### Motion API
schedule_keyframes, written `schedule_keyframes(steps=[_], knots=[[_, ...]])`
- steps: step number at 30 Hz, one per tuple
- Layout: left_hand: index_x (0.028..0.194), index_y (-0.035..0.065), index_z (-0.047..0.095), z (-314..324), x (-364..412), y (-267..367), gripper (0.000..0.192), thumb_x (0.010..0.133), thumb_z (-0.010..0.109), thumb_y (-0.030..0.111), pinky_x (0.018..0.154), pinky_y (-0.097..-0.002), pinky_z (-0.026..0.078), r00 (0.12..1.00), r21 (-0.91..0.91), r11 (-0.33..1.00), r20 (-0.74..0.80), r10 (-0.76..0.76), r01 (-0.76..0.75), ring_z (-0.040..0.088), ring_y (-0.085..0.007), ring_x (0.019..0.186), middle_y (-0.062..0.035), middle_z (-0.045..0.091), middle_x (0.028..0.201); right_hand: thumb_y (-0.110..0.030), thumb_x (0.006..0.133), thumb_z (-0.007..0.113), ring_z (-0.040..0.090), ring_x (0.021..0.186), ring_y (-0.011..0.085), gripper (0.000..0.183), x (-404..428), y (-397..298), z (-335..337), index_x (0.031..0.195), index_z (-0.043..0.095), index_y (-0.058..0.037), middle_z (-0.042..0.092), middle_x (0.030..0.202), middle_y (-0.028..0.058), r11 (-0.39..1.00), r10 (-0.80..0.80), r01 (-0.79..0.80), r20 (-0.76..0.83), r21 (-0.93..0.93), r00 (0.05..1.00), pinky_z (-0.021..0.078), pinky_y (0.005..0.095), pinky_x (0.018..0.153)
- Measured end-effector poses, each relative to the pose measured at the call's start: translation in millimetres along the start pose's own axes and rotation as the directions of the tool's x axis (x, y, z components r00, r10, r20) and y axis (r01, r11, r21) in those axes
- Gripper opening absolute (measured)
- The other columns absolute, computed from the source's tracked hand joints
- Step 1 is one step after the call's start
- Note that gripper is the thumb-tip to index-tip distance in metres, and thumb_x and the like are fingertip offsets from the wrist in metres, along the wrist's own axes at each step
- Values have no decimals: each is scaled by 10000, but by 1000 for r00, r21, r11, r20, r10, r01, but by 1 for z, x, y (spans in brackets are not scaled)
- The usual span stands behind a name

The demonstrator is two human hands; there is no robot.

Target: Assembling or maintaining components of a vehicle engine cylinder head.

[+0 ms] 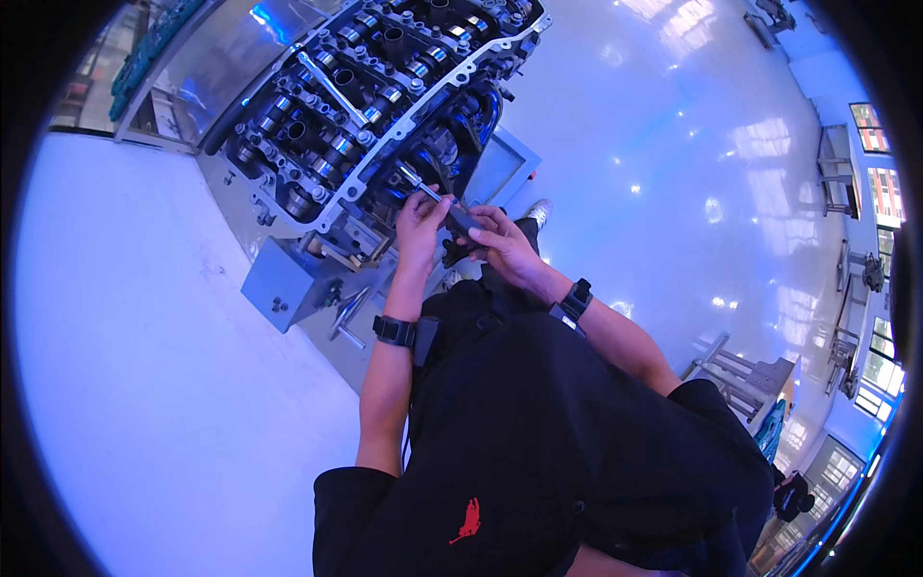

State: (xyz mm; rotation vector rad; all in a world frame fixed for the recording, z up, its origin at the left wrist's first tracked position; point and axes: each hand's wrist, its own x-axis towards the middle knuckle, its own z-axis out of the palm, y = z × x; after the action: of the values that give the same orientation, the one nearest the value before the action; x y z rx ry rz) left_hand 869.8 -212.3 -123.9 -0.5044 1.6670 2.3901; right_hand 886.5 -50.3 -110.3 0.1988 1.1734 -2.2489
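Both hands hold one tool, which looks like a socket driver with a metal shaft (420,182) and a dark handle (464,218). My left hand (420,223) pinches the tool where shaft meets handle, its fingertips closed around it. The handle's rear lies in the fingers of my right hand (506,245). Pointing up and left, the metal end is over the side of an engine cylinder head (339,108) whose camshafts are exposed. A chrome wrench or ratchet handle (334,90) rests across the top of the head. The exact tip of the held tool is hard to make out.
A grey box on the engine stand (277,285) and a metal crank handle (351,317) are at the lower left of the engine. A clear-panelled frame (209,68) stands behind. A grey metal frame (530,155) lies beyond my right hand; a workbench (743,375) is farther right.
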Motion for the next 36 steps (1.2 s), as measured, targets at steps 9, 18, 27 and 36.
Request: schedule_keyframes(steps=[9, 18, 27, 36], knots=[[1232, 16, 413, 5, -2, 11, 377, 887, 535, 107, 803, -298, 477, 1000, -70, 997, 15, -19, 20, 600, -205, 961, -142, 609, 1050, -195, 918, 508, 611, 857, 198, 312, 5, 9, -26, 1181, 401, -67, 552, 1058, 126, 976, 142, -158, 108, 153, 984, 503, 314, 670], [1224, 8, 396, 5, -2, 3, 360, 888, 504, 76, 864, -338, 468, 997, -242, 970, 67, 36, -19, 588, -261, 1004, -179, 583, 1092, -256, 951, 426, 611, 840, 204, 299, -4, -9, -1, 1196, 392, -87, 530, 1104, 138, 955, 137, -144, 43, 259, 990, 505, 318, 685], [1239, 23, 413, 11, -5, 12, 361, 900, 498, 113, 871, -348, 453, 998, -243, 970, 61, 3, 12, 574, -237, 1012, -148, 571, 1105, -250, 954, 418, 616, 782, 191, 313, 2, 1, -13, 1213, 375, -80, 576, 984, 129, 976, 114, -132, 106, 176, 988, 508, 310, 629], [1164, 23, 491, 8, 0, 4, 310, 891, 559, 153, 744, -278, 494, 999, -122, 992, 33, -18, 22, 588, -136, 839, -53, 581, 926, -145, 881, 572, 602, 798, 163, 381, 2, -6, -1, 1200, 386, -52, 556, 994, 89, 997, -60, 61, 17, -38, 998, 506, 268, 627]])
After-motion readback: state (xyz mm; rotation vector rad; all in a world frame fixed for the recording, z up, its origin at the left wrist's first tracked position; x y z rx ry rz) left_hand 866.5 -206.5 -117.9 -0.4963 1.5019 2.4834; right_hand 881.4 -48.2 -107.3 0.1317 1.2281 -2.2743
